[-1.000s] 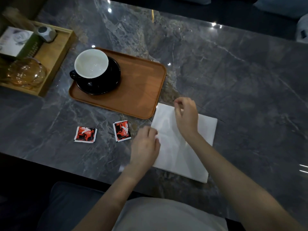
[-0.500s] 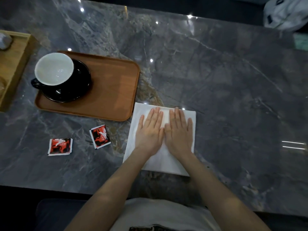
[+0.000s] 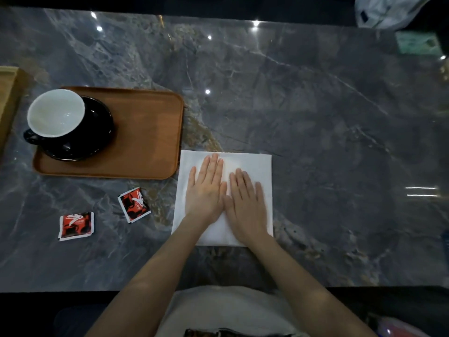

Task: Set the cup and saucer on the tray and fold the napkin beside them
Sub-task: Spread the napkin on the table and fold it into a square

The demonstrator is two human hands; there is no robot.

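Observation:
A black cup with a white inside (image 3: pixel 56 113) stands on a black saucer (image 3: pixel 97 132) at the left end of a brown wooden tray (image 3: pixel 148 132). Just right of the tray's near corner a white napkin (image 3: pixel 252 164) lies flat on the grey marble table. My left hand (image 3: pixel 206 190) and my right hand (image 3: pixel 245 203) press flat on the napkin side by side, fingers straight, thumbs touching. The hands cover the napkin's middle.
Two red sachets (image 3: pixel 134 204) (image 3: pixel 76 225) lie on the table left of the napkin, in front of the tray. A light wooden box (image 3: pixel 7 93) shows at the left edge. A white bag (image 3: pixel 388 10) lies beyond the table's far right corner.
A second ago my hands were at the napkin's edges with curled fingers. Since then both were laid flat on it; the right hand has slid slightly toward me. The view has shifted.

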